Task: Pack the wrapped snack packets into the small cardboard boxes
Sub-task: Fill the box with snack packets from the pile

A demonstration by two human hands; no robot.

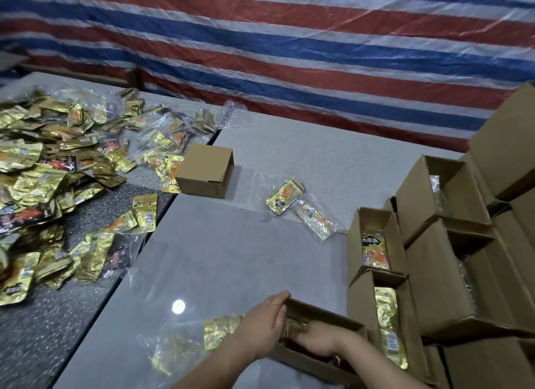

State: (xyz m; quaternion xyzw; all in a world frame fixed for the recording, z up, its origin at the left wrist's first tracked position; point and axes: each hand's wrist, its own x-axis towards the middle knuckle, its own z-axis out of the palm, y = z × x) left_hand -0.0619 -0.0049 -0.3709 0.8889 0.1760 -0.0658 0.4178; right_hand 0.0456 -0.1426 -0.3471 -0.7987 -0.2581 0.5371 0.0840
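A: Where are the hands?

B: Both at the bottom centre. The left hand point(265, 325) curls its fingers over the near rim of a small open cardboard box point(324, 316); the right hand point(318, 341) is down inside it, pressing on gold packets (whether it grips them, I cannot tell).

A: And the snacks?

B: A heap of gold packets point(43, 171) fills the left of the frame. A bagged bundle point(301, 206) lies mid-frame on the grey table point(231, 258), another bundle point(199, 336) just left of the hands. Filled boxes point(376, 244) stand at the right; a closed box point(205, 174) sits centre-left.
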